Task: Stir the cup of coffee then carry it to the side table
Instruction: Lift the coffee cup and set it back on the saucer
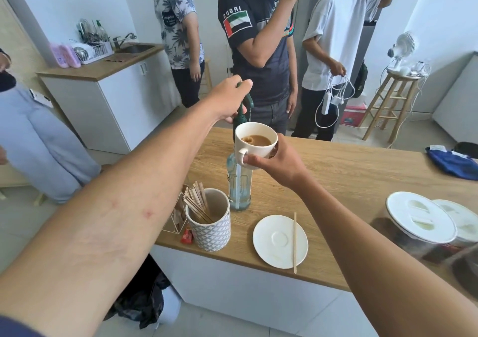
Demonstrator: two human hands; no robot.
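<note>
Wooden counter carries a saucer with a stir stick. Right hand closes around the coffee cup, held under a syrup bottle pump, which the left hand presses. Too hard a push may splash coffee over the rim.

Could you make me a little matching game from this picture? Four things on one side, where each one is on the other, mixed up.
Things:
1. white cup
2. wooden stir stick
3. green pump top
4. bundle of stir sticks

Places:
A. standing in the patterned holder
B. lying across the empty saucer
C. under the left hand
D. held up in the right hand, above the counter

Pairs: 1-D, 2-B, 3-C, 4-A
</note>
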